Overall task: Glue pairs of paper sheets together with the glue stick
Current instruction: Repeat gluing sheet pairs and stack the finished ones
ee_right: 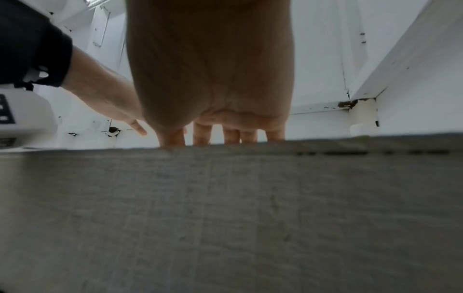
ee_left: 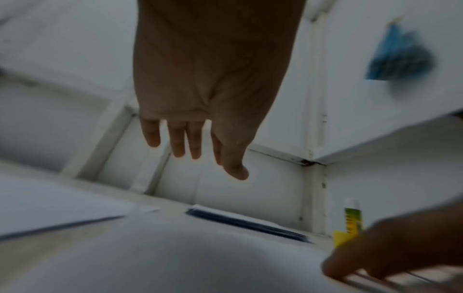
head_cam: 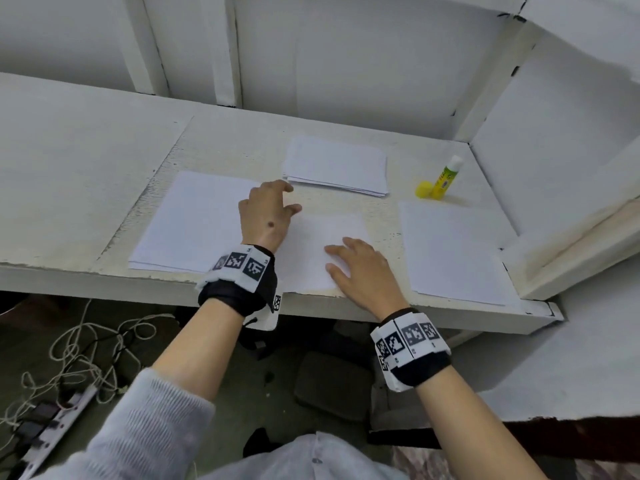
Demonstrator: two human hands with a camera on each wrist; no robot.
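Note:
A white sheet [head_cam: 322,233] lies in the middle of the table near the front edge. My right hand [head_cam: 349,261] rests flat on it with straight fingers [ee_right: 201,134]. Over the sheet's left edge hovers my left hand [head_cam: 277,206], its fingers [ee_left: 176,142] relaxed and holding nothing. The yellow-green glue stick [head_cam: 446,176] stands uncapped at the back right, also showing in the left wrist view [ee_left: 352,220]. Its yellow cap [head_cam: 424,189] lies beside it. Paper stacks lie at the left [head_cam: 187,223] and at the back [head_cam: 336,164].
Another white sheet [head_cam: 453,251] lies at the right, close to the white side wall [head_cam: 554,116]. The white table's [head_cam: 86,161] front edge fills the right wrist view [ee_right: 225,208]. Cables and a power strip [head_cam: 59,420] lie on the floor below.

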